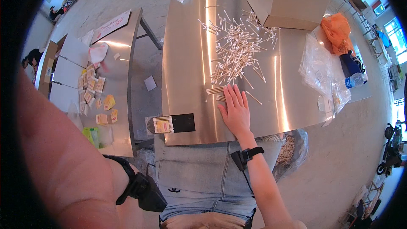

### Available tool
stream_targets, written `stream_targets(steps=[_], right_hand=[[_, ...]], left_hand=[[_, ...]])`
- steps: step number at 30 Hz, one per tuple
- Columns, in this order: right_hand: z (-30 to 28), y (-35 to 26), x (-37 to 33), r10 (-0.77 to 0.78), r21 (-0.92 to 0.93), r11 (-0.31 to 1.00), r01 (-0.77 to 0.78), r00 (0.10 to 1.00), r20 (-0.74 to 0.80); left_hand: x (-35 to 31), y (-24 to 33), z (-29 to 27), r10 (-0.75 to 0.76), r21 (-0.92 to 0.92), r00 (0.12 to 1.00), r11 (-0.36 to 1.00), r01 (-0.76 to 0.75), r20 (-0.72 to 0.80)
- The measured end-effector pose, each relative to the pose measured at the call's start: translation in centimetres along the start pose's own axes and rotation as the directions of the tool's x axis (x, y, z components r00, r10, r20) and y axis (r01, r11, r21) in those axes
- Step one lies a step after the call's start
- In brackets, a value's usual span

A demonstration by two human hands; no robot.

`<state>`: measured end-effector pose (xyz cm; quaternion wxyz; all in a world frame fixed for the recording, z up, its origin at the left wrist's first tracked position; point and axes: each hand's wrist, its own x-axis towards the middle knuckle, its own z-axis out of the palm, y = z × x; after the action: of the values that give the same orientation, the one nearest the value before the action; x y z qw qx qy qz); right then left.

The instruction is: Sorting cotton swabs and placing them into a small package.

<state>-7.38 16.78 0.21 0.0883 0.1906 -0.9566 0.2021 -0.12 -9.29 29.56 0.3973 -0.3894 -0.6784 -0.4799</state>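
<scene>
My right hand [236, 109] lies flat on the metal table, fingers stretched out and holding nothing. Beside its thumb and index finger are small lined-up rows of cotton swabs [215, 90], partly covered by the hand. Just beyond the fingertips spreads a loose heap of cotton swabs [237, 53]. My left hand [70, 152] looms large and blurred at the left, raised close to the camera above its black wrist strap; its fingers are out of sight. At the table's near left edge sits a clear packet of cotton swabs [163, 124] with a yellow label, on a black card [184, 122].
A cardboard box [292, 4] stands at the far right of the table. Near it are an orange bag [337, 33], clear plastic bags [316, 63] and a bottle [355, 80]. On a second table [121, 114] at the left lie several small packets [90, 85].
</scene>
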Motion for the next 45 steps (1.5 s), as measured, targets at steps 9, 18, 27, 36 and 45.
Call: stream_targets(steps=[9,18,27,36,45], right_hand=[[0.1,-0.3,-0.3,-0.013,-0.054,0.998,0.013,1.000,0.001],[0.1,-1.1,0.5,-0.035,-0.011,0.999,0.035,0.999,-0.025],[0.3,-0.7,1.1,-0.119,-0.073,0.990,0.120,0.993,0.024],[0.4,-1.7,-1.7,-0.012,0.080,0.997,0.023,0.991,-0.135],[-0.3,-1.6,-1.8,0.106,0.201,0.979,-0.047,0.950,-0.295]], left_hand=[[-1.0,1.2,2.1,-0.309,-0.287,0.898,0.932,0.220,-0.314],[-1.8,0.3,2.4,-0.639,-0.582,0.638,0.736,0.345,-0.430],[-3.2,-11.0,9.5,-0.722,0.045,0.692,0.692,0.721,0.006],[-16.6,-19.2,19.5,-0.876,0.559,0.470,0.443,0.701,0.106],[-18.9,-18.4,19.3,-0.841,0.436,0.534,0.516,0.738,0.092]])
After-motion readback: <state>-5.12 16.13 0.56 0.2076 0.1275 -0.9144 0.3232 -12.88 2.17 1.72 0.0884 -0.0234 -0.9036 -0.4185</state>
